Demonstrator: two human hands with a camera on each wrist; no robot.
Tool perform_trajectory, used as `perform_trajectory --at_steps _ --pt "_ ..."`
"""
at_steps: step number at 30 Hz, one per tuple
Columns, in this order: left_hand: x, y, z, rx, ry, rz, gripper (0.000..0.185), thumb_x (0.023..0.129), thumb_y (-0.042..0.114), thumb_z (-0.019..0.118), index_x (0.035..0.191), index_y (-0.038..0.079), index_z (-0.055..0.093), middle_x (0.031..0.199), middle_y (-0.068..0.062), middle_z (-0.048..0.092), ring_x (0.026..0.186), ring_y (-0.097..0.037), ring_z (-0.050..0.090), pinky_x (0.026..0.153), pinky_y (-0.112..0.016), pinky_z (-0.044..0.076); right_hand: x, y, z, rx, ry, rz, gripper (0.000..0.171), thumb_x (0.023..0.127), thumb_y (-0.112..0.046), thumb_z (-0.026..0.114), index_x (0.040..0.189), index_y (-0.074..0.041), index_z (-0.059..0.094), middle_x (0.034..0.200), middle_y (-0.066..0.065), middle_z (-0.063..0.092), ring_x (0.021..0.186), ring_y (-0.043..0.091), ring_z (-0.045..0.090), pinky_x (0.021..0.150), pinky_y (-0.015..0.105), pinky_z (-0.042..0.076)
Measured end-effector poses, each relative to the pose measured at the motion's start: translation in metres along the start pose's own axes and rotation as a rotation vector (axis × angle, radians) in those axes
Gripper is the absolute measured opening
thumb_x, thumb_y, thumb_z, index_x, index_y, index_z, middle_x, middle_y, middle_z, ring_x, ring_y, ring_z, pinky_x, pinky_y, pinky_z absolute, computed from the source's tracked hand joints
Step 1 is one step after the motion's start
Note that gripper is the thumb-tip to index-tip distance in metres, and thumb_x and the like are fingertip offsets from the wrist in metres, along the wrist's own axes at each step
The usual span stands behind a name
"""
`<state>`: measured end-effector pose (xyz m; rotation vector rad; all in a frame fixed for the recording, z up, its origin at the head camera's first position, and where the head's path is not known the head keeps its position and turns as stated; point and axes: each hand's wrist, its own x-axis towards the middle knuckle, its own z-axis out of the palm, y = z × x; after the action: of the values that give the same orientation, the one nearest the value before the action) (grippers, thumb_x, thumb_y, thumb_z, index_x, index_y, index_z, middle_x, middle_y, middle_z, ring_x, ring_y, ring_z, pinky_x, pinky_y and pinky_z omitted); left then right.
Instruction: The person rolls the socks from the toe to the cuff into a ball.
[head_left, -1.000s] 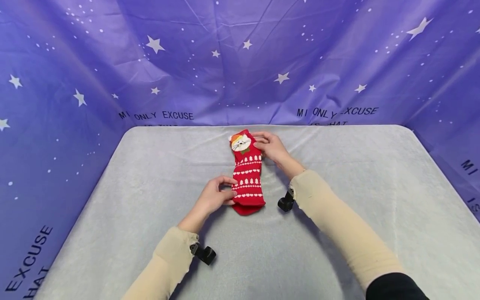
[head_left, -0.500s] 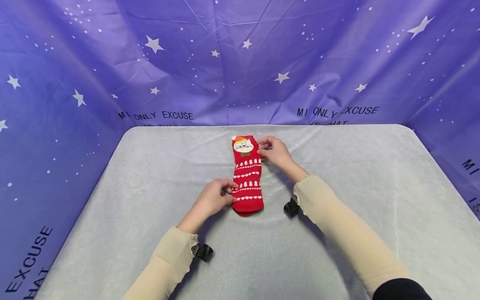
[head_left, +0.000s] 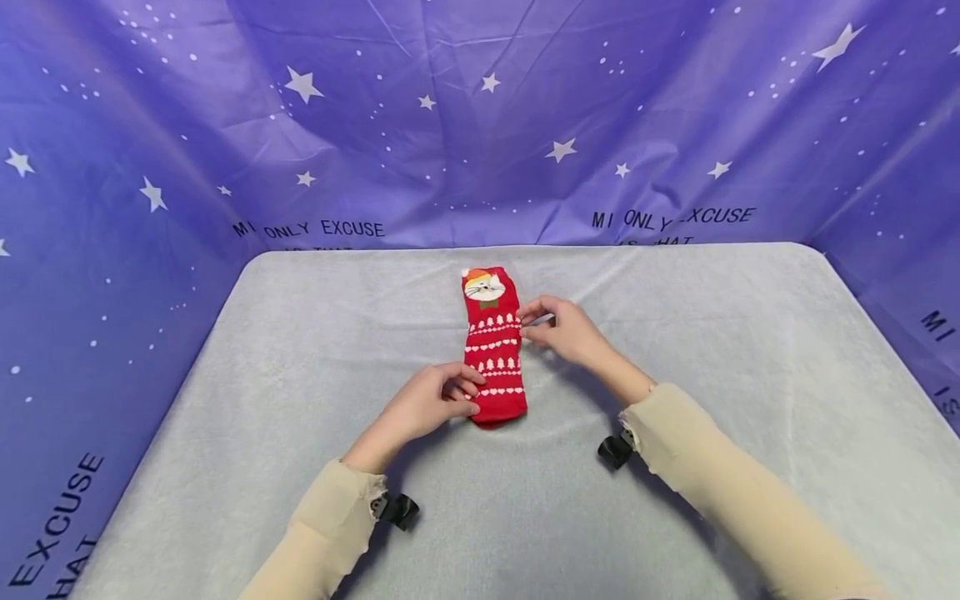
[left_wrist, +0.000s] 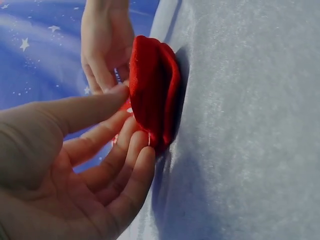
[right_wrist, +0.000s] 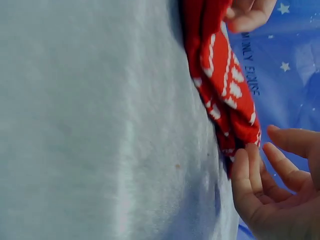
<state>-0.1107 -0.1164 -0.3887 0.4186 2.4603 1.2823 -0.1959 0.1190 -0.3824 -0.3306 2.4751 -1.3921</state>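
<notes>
Red sock [head_left: 492, 346] lies flat on the grey table cloth [head_left: 675, 500], lengthwise away from the person, cat-face cuff at the far end, rounded toe at the near end. White tree and heart bands run across the sock body.

Left hand [head_left: 427, 406] sits at the sock's near left edge, beside the toe. Fingertips [left_wrist: 145, 150] touch the red fabric from the side; fingers only loosely bent, thumb up near the top fold, nothing closed around the sock. Counts as relaxed, a touch and not a grasp. Left wrist view shows the toe end as two stacked red layers, so it looks like a pair laid together.

Right hand [head_left: 567, 331] is just right of the sock's middle, level with the upper white bands. Thumb and forefinger come together close to the sock edge in the head view. Right wrist view shows the fingers [right_wrist: 245, 172] slightly curled, spread, tips right at the edge, palm empty. Not pinching as far as that view shows; released, at most brushing the fabric.

Both forearms wear beige sleeves [head_left: 720, 483], each with a small black wrist camera [head_left: 615, 450] below the cuff, nearer the person than the sock.

Purple star-print backdrop [head_left: 480, 117] stands behind the sock and wraps both sides of the table, with printed black lettering on it.
</notes>
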Motion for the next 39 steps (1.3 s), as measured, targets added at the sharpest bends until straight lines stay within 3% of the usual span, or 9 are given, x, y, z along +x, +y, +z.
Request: perform_trajectory --at_steps 5,12,19,28,35,39 --pt "-0.001 -0.003 0.000 -0.048 -0.061 0.023 0.028 0.085 0.005 0.075 0.112 0.001 0.068 0.102 -0.011 0.071 0.089 -0.013 0.064 0.079 -0.023 0.054 -0.020 -0.001 0.002 0.014 -0.056 -0.026 0.031 0.091 -0.007 0.068 0.121 0.000 0.063 0.119 0.021 0.068 0.087 0.028 0.069 0.072 0.034 0.059" --pt "-0.001 -0.006 0.002 0.012 -0.098 0.028 0.033 0.081 0.007 0.080 0.111 0.004 0.068 0.106 -0.007 0.070 0.093 -0.011 0.062 0.084 -0.024 0.052 -0.044 0.002 0.009 0.059 -0.207 -0.108 0.021 0.090 -0.002 0.066 0.109 0.006 0.065 0.100 0.020 0.071 0.085 0.024 0.067 0.072 0.026 0.057" --pt "0.000 -0.005 0.003 0.064 -0.112 0.024 0.034 0.079 0.006 0.081 0.110 0.005 0.068 0.104 -0.006 0.069 0.092 -0.011 0.061 0.084 -0.027 0.051 -0.055 0.010 0.016 0.039 -0.326 -0.146 0.019 0.088 -0.004 0.069 0.105 0.004 0.066 0.102 0.018 0.072 0.090 0.017 0.067 0.080 0.022 0.056" --pt "0.004 -0.005 0.005 0.117 -0.107 0.035 0.033 0.075 0.004 0.083 0.104 0.008 0.067 0.098 -0.002 0.068 0.087 -0.008 0.057 0.078 -0.021 0.048 -0.059 0.012 0.018 0.005 -0.369 -0.160 0.024 0.083 -0.001 0.075 0.104 0.004 0.066 0.104 0.017 0.070 0.090 0.017 0.067 0.082 0.022 0.058" --pt "0.006 0.000 0.009 0.233 -0.075 0.032 0.034 0.072 0.002 0.084 0.098 0.011 0.064 0.094 0.000 0.065 0.084 -0.009 0.056 0.078 -0.023 0.047 -0.060 0.007 0.024 -0.231 -0.303 -0.257 0.024 0.076 -0.006 0.082 0.096 -0.006 0.068 0.089 0.003 0.066 0.079 0.011 0.059 0.073 0.023 0.053" --pt "0.006 -0.001 0.010 0.238 -0.056 0.036 0.026 0.076 0.004 0.081 0.096 0.011 0.064 0.091 -0.001 0.064 0.082 -0.009 0.055 0.077 -0.023 0.047 -0.060 0.004 0.027 -0.323 -0.269 -0.283 0.024 0.075 -0.008 0.083 0.093 -0.009 0.067 0.085 0.000 0.063 0.077 0.011 0.056 0.071 0.022 0.050"
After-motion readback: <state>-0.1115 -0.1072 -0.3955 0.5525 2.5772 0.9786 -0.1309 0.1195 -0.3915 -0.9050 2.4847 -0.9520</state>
